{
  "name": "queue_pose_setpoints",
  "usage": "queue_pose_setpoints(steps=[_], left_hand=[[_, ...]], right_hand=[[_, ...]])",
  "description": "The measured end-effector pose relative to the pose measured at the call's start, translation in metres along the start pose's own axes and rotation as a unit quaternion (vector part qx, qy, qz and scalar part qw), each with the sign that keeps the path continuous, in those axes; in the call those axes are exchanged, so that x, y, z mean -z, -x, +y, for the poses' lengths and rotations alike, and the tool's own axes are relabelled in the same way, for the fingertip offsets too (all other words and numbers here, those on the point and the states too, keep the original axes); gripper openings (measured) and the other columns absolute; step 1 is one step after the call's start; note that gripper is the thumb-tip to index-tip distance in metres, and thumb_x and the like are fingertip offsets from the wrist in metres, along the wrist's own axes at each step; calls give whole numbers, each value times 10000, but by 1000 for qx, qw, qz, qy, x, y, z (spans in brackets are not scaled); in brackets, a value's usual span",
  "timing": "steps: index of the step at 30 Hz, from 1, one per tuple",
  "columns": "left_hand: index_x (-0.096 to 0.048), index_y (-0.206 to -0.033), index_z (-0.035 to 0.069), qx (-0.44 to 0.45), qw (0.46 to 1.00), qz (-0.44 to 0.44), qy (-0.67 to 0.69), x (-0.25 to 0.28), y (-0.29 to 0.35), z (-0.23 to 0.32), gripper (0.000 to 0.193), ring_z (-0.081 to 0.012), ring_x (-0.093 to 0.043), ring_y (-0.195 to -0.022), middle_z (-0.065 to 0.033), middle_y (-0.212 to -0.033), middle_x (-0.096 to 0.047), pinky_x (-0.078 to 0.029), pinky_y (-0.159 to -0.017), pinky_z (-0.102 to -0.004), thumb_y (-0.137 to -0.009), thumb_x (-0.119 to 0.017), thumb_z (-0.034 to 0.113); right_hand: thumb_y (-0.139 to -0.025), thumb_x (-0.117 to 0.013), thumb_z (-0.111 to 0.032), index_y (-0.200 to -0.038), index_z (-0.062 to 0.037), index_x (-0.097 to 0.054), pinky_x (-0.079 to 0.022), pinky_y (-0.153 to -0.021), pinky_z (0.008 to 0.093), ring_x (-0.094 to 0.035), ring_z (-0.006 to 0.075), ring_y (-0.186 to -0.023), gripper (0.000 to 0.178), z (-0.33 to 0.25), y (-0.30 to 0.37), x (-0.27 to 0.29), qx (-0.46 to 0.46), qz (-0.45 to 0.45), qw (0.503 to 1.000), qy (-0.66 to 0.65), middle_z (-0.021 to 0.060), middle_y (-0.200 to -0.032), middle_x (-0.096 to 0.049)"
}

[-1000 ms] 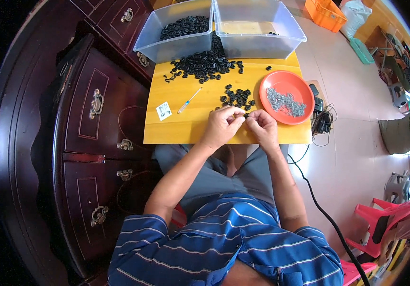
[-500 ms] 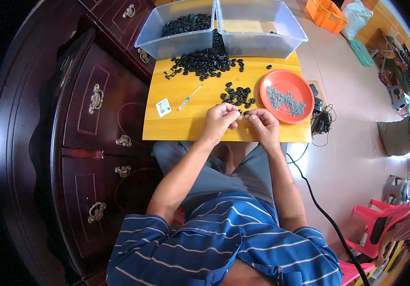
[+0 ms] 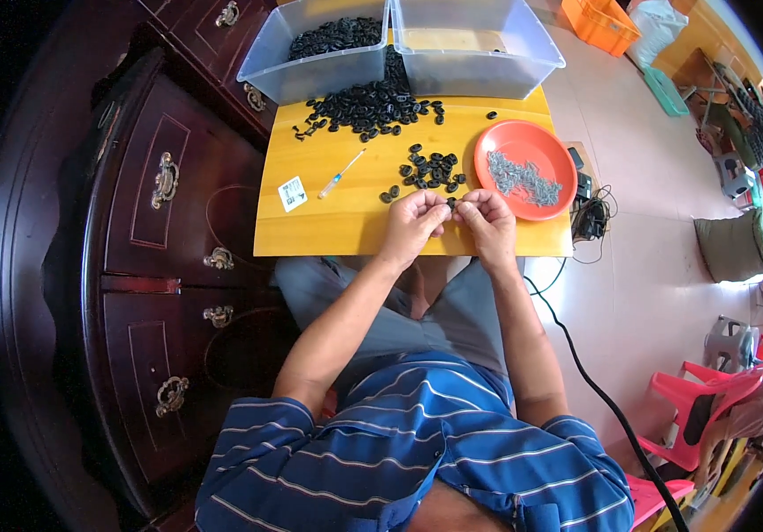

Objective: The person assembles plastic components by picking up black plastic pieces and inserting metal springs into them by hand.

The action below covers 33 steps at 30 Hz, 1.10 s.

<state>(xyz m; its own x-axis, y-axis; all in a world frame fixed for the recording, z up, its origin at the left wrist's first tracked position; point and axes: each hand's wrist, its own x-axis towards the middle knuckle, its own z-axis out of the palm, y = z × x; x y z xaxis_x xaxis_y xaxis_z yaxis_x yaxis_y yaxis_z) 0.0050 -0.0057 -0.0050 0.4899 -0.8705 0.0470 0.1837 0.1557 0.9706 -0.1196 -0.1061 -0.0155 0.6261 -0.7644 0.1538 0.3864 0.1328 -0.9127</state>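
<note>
left hand (image 3: 412, 228) and right hand (image 3: 493, 232) meet over the bench (image 3: 311, 229) toward five o'clock, curled fingers (image 3: 436, 214) closely pinching a black piece (image 3: 451, 203).

Printed matter: one white label (image 3: 293, 194), lettering not legible.
Roughly square, small; lying flat, printed face up, set askew on the left part of the yellow tabletop (image 3: 337, 232), just left of a slender tool (image 3: 334, 182) with a partly blue handle; dark printed marks on white ground, too small to make out; no words or numbers readable here or elsewhere in view.
</note>
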Motion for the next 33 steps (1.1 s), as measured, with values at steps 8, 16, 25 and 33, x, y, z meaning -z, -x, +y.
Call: queue_pose_setpoints(steps=[8,16,25,33], left_hand=[[-639,-928,50,-35,999,14,4,-7,1,-6,75,-32,-556,-656,23,-810,-643,-474,-621,-187,-935,-673,117],[-638,-934,22,-54,998,25,-4,-11,-2,-12,51,-36,-563,-670,15,-810,-651,-482,-620,-201,-943,-650,70],[-638,-930,27,-57,998,34,0,-16,-2,-15,50,-29,-552,-660,18,-804,-649,-474,-605,-197,-946,-650,73],[-633,-918,27,-51,998,37,15,-20,-2,-16,58,-27,-543,-643,16,-789,-646,-462,-585,-193,-949,-642,75]], right_hand=[[-940,-652,-10,-1052,-9,-618,-515,-761,217,-637,92,-832,116,-1,2,2,-1,12,1000,14,41,-925,-686],[-941,-637,7,-1077,7,-598,-544,-826,246,-672,126,-903,141,-2,1,9,-15,1,1000,2,84,-982,-705],[-936,-642,14,-1065,6,-600,-547,-825,246,-675,124,-909,135,-1,-1,14,-18,4,1000,18,87,-990,-705],[-936,-647,9,-1052,3,-603,-545,-807,237,-667,109,-887,124,0,-1,16,-12,5,999,30,65,-972,-694]])
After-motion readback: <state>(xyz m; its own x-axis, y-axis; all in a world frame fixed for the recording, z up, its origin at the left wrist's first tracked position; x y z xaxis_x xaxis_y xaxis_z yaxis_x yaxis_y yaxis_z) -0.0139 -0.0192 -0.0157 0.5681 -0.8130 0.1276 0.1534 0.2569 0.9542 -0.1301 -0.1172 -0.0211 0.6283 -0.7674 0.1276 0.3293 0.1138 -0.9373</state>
